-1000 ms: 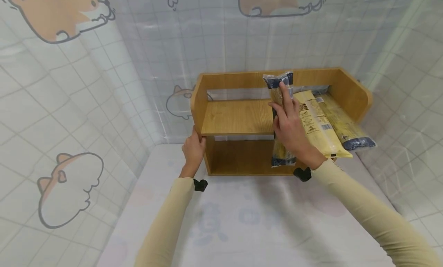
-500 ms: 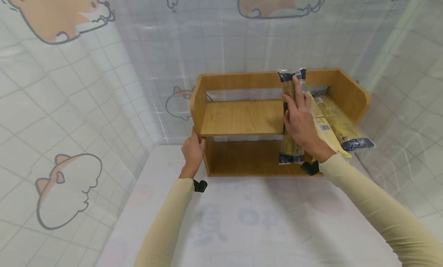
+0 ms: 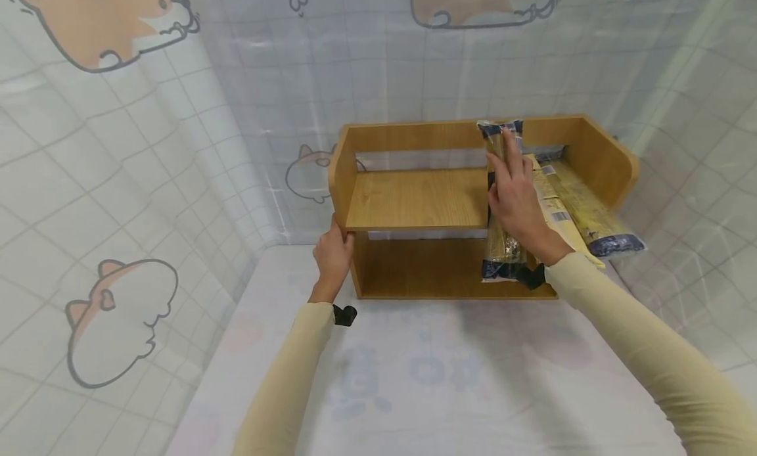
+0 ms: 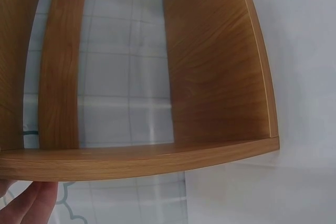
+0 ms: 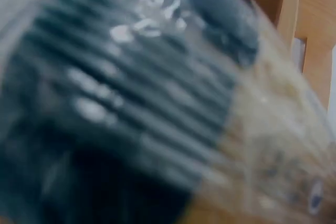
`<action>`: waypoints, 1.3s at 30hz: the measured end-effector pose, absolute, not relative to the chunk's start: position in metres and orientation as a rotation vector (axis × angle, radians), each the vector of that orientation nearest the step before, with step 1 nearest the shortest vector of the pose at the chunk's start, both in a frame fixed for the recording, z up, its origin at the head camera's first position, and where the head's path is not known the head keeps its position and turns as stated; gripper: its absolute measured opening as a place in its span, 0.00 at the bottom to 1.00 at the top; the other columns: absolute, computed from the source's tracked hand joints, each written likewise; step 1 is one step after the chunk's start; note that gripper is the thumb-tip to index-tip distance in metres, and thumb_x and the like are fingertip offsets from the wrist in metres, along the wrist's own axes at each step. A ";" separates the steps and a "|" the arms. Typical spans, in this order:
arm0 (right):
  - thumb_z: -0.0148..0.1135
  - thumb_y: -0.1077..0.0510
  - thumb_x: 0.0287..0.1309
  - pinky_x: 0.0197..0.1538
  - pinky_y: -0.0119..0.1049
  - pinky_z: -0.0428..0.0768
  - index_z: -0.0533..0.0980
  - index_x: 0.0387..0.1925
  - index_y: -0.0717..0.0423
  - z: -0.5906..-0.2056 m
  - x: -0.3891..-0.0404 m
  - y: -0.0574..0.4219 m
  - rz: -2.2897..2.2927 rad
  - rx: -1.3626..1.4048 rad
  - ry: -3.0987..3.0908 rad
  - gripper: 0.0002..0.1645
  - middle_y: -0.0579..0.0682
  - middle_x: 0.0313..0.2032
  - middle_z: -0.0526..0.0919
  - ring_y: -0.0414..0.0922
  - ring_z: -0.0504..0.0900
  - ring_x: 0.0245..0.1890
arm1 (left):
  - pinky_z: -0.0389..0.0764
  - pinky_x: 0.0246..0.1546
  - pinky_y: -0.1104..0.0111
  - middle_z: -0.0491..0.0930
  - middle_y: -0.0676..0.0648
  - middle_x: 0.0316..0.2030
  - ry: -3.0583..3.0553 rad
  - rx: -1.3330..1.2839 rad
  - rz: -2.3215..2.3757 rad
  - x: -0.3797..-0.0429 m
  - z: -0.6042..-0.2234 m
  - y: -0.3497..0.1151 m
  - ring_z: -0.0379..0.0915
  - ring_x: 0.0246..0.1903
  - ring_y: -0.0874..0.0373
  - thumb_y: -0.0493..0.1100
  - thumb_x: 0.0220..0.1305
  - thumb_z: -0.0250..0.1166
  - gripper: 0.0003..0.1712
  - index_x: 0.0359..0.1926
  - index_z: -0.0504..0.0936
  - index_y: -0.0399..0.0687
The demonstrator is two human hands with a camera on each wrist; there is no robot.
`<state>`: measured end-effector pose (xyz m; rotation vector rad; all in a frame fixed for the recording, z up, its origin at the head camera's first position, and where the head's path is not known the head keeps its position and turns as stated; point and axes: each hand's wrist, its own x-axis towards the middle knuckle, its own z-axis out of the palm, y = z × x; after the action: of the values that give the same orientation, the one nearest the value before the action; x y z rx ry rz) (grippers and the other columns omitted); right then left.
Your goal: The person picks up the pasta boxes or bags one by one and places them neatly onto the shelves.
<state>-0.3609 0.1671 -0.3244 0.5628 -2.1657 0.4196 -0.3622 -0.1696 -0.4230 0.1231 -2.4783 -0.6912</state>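
Observation:
My right hand [image 3: 516,203] grips a long clear packet of what looks like dried noodles [image 3: 503,246], with dark blue ends. It stands steeply in front of the right half of the wooden shelf [image 3: 408,200]; whether it touches the upper board cannot be seen. In the right wrist view the blurred end of this packet [image 5: 142,82] fills most of the picture. My left hand [image 3: 334,253] holds the shelf's left side panel near the upper board. Its fingers [image 4: 34,203] show outside that panel in the left wrist view.
On the upper board's right side lie a yellow packet [image 3: 564,223], partly behind my right hand, and another clear noodle packet [image 3: 591,206] with a blue end. Both jut past the board's front edge. A white patterned cloth [image 3: 414,377] covers the table.
My right hand has moved right with the noodle packet, which now covers part of the yellow packet. Over the last half second it has hardly shifted. My left hand stays on the shelf.

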 end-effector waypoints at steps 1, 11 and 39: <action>0.50 0.72 0.50 0.51 0.56 0.64 0.64 0.59 0.62 -0.325 -0.362 0.168 0.422 0.555 -2.181 0.31 0.54 0.71 0.42 0.64 0.61 0.55 | 0.74 0.25 0.51 0.83 0.40 0.31 -2.479 0.122 -0.687 -0.363 -0.424 -0.169 0.80 0.29 0.44 0.48 0.60 0.53 0.22 0.56 0.65 0.52; 0.49 0.70 0.50 0.50 0.55 0.65 0.65 0.56 0.63 -0.322 -0.372 0.170 0.430 0.536 -2.258 0.28 0.55 0.69 0.48 0.62 0.64 0.55 | 0.71 0.18 0.56 0.83 0.40 0.26 -2.450 0.087 -0.678 -0.365 -0.424 -0.170 0.79 0.23 0.47 0.47 0.59 0.52 0.23 0.56 0.66 0.50; 0.50 0.60 0.54 0.52 0.57 0.63 0.65 0.56 0.65 -0.303 -0.385 0.182 0.466 0.422 -2.717 0.27 0.62 0.66 0.51 0.59 0.73 0.38 | 0.74 0.23 0.53 0.83 0.40 0.30 -2.458 0.113 -0.684 -0.363 -0.425 -0.169 0.80 0.26 0.46 0.49 0.61 0.52 0.24 0.58 0.65 0.51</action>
<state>-0.3854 0.1824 -0.3031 0.4219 -2.7166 0.4659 -0.3632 -0.1691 -0.4255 0.1130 -2.4580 -0.6843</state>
